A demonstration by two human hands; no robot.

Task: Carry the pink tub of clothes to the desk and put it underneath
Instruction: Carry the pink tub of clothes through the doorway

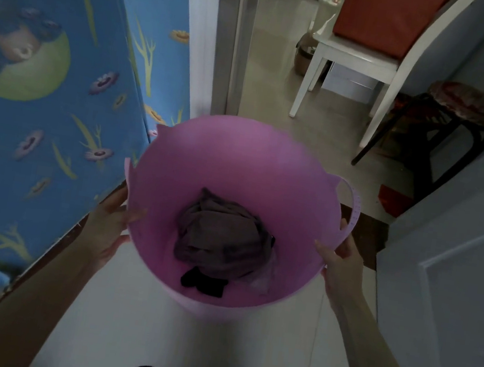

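I hold a round pink tub [232, 156] in front of me above the pale tiled floor. A crumpled grey-purple garment [220, 236] and a small black piece of clothing [202, 281] lie in its bottom. My left hand [110, 226] grips the tub's left rim, thumb inside. My right hand [340, 264] grips the right rim just below the looped handle [352, 212]. No desk is in view.
A blue patterned curtain [46, 75] hangs close on my left. A doorway [271, 62] opens ahead. Beyond it stand a white chair with a red cushion [364, 47] and a dark round stool [464, 113]. A grey door [458, 262] is on my right.
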